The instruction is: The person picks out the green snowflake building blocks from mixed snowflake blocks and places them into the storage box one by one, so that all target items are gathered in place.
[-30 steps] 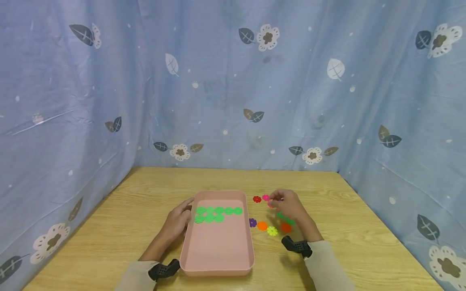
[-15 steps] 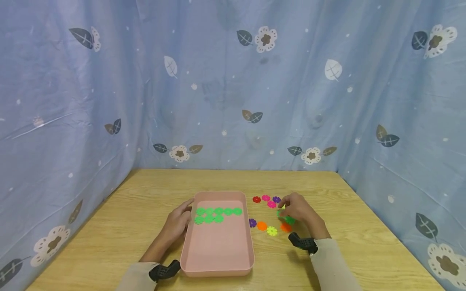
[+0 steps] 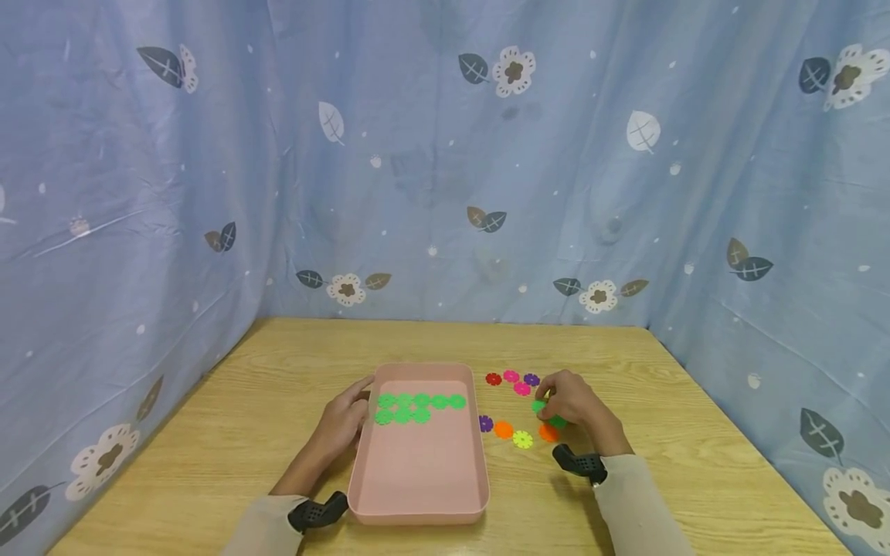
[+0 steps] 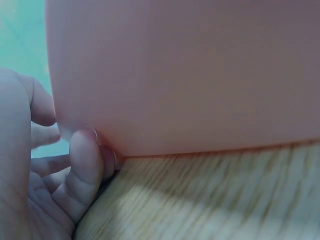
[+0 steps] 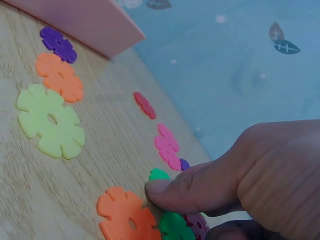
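A pink tray (image 3: 417, 479) lies on the table, with two rows of green flower-shaped discs (image 3: 421, 415) near its far end. My left hand (image 3: 341, 425) grips the tray's left side; in the left wrist view its thumb (image 4: 85, 155) sits low against the wall and the other fingers are round the edge. To the right of the tray, my right hand (image 3: 573, 401) pinches a green flower-shaped disc (image 5: 159, 174) at its thumb tip, with the index fingertip hidden. Another green disc (image 5: 175, 227) and an orange disc (image 5: 129, 217) lie just below that thumb.
Between tray and right hand lie a purple disc (image 3: 486, 423), an orange disc (image 3: 504, 430) and a yellow-green disc (image 3: 523, 439). Farther back are a red disc (image 3: 494, 379), pink discs (image 3: 522, 388) and a purple disc (image 3: 531, 380). A blue curtain (image 3: 431, 177) hangs round the wooden table (image 3: 313, 340).
My right hand has come from over the pink and purple discs toward the right and nearer me, down to the green discs. My left hand stays at the tray.
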`<act>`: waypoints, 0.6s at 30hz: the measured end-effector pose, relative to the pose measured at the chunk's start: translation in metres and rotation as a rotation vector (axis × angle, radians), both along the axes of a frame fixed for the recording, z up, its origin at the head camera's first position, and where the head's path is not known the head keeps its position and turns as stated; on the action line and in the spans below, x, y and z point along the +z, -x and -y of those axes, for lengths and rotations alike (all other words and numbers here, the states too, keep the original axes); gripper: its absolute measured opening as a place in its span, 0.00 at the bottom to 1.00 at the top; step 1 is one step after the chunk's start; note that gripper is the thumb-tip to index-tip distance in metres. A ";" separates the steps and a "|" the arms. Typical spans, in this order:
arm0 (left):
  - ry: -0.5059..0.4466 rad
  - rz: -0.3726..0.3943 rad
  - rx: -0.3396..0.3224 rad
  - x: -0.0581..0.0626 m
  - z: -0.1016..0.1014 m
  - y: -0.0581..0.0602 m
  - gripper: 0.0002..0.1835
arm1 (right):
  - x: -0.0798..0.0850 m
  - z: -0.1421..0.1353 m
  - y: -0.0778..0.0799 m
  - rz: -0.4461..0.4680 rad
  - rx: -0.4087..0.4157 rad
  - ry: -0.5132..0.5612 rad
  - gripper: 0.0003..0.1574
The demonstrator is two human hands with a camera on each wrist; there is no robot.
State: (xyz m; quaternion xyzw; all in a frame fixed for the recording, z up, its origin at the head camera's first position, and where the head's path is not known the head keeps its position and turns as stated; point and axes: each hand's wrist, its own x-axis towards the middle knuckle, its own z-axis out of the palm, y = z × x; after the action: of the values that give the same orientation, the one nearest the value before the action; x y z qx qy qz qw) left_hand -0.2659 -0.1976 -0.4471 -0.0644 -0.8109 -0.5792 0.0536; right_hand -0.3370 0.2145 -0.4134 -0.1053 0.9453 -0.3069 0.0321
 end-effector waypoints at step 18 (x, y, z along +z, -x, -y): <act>0.002 -0.004 -0.017 -0.002 0.000 0.001 0.33 | -0.003 0.002 0.002 -0.008 0.036 0.099 0.14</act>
State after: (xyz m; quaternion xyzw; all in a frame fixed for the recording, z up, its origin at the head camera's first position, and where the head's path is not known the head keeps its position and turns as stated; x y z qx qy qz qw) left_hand -0.2671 -0.1980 -0.4487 -0.0723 -0.8108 -0.5787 0.0503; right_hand -0.3385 0.2128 -0.4164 -0.1249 0.9272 -0.3520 0.0285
